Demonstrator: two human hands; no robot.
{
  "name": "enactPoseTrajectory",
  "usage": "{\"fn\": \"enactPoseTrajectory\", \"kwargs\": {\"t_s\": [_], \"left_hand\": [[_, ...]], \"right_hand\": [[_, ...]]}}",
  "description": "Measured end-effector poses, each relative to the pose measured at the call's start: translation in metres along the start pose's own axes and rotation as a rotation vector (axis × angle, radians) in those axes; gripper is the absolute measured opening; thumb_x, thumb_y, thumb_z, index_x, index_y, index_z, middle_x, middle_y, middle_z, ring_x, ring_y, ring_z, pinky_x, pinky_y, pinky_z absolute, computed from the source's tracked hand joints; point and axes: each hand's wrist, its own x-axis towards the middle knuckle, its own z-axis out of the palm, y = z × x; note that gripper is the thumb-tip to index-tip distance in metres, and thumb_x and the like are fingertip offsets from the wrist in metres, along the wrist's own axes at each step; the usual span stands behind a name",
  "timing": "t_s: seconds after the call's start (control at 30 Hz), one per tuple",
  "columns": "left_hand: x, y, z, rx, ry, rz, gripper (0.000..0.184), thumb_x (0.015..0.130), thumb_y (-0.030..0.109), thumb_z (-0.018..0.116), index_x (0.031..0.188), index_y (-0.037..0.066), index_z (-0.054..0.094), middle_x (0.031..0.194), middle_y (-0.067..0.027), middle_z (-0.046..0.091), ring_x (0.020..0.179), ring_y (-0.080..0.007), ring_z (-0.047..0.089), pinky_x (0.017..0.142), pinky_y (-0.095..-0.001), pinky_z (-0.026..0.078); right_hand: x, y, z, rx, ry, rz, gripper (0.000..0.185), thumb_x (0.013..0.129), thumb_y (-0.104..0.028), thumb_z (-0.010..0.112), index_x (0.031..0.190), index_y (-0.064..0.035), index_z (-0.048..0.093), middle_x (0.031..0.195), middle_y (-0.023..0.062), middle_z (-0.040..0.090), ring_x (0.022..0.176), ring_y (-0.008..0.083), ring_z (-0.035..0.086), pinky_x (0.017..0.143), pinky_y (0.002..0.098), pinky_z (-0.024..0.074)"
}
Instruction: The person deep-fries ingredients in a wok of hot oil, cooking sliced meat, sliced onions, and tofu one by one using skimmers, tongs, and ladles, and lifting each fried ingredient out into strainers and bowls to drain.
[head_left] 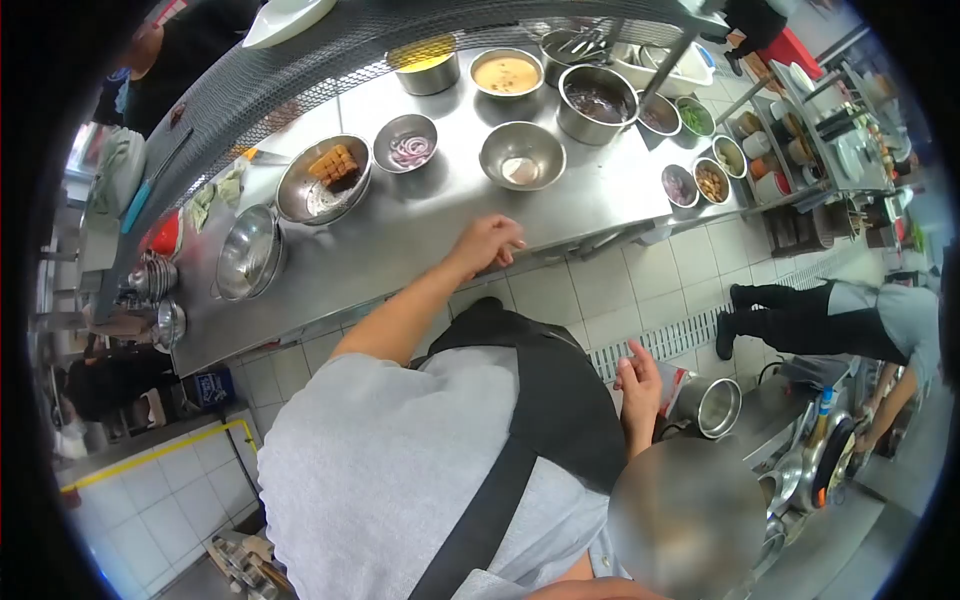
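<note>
My left hand [487, 245] hovers at the front edge of the steel counter [400, 240], its fingers loosely bent, apart and slightly blurred. Nothing shows in it. Beyond it stands a steel bowl [522, 150] with a small pale patch at its bottom. Farther left are a bowl of sliced red onion [411, 150] and a larger bowl [300, 195] holding a browned, scored piece of food [335, 165]. Low at my right side is my right hand [640, 385], fingers apart and partly raised, with nothing visible in it. A steel pot [717, 407] stands close by it.
Along the counter's back are a yellow-filled pot [425, 70], an orange sauce [506, 75] and a dark-filled pot [598, 105]. Small ingredient bowls [711, 182] stand right. Stacked bowls [250, 255] sit left. A co-worker [850, 315] works at the right, beyond a floor grate [650, 350].
</note>
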Motion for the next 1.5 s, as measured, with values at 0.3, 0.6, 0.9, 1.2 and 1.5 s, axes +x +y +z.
{"fn": "enactPoseTrajectory", "kwargs": {"t_s": [0.3, 0.6, 0.9, 1.2, 1.5], "left_hand": [[0.031, -0.028, -0.145, -0.405, 0.529, 0.004, 0.034, 0.096, 0.030, 0.057, 0.117, 0.004, 0.060, 0.112, -0.0111, 0.068, 0.081, -0.0207, 0.067, 0.067, -0.0333, 0.056], [0.065, -0.058, -0.231, -0.303, 0.506, -0.010, 0.017, 0.092, 0.009, 0.051, 0.096, -0.004, 0.062, 0.090, -0.0137, 0.064, 0.085, -0.0246, 0.064, 0.077, -0.0344, 0.057], [0.059, -0.055, -0.094, 0.402, -0.280, 0.065, 0.008, 0.093, 0.006, 0.059, 0.098, -0.001, 0.058, 0.090, -0.0107, 0.063, 0.075, -0.0223, 0.065, 0.066, -0.0324, 0.058], [-0.030, 0.042, 0.242, 0.249, -0.603, -0.026, 0.015, 0.093, 0.007, 0.060, 0.107, 0.004, 0.059, 0.091, -0.0055, 0.065, 0.076, -0.0153, 0.064, 0.065, -0.0274, 0.053], [-0.069, 0.002, 0.380, 0.258, -0.730, -0.162, 0.009, 0.093, 0.006, 0.062, 0.101, 0.005, 0.058, 0.085, -0.0063, 0.067, 0.072, -0.0155, 0.066, 0.065, -0.0268, 0.055]], "right_hand": [[0.035, -0.035, 0.103, -0.360, -0.044, 0.041, 0.031, 0.096, -0.028, 0.067, 0.090, 0.0020, 0.070, 0.071, 0.0055, 0.064, 0.066, 0.0114, 0.058, 0.063, 0.0288, 0.0479], [0.013, -0.011, 0.105, -0.217, 0.124, -0.139, 0.032, 0.095, -0.025, 0.061, 0.121, -0.0085, 0.068, 0.092, 0.0124, 0.070, 0.083, 0.0260, 0.065, 0.077, 0.0375, 0.0520], [-0.084, 0.072, -0.016, 0.146, 0.669, -0.056, 0.033, 0.095, -0.022, 0.065, 0.125, -0.0068, 0.068, 0.094, 0.0074, 0.071, 0.078, 0.0158, 0.065, 0.070, 0.0307, 0.0535], [-0.259, 0.130, -0.227, 0.867, 1.557, -0.381, 0.025, 0.101, -0.027, 0.063, 0.113, -0.0052, 0.066, 0.088, 0.0049, 0.067, 0.066, 0.0095, 0.059, 0.060, 0.0266, 0.0522], [-0.295, 0.132, -0.344, 1.043, 1.536, -0.629, 0.038, 0.103, -0.032, 0.057, 0.124, -0.0008, 0.056, 0.103, 0.0136, 0.067, 0.084, 0.0173, 0.065, 0.077, 0.0357, 0.0582]]}}
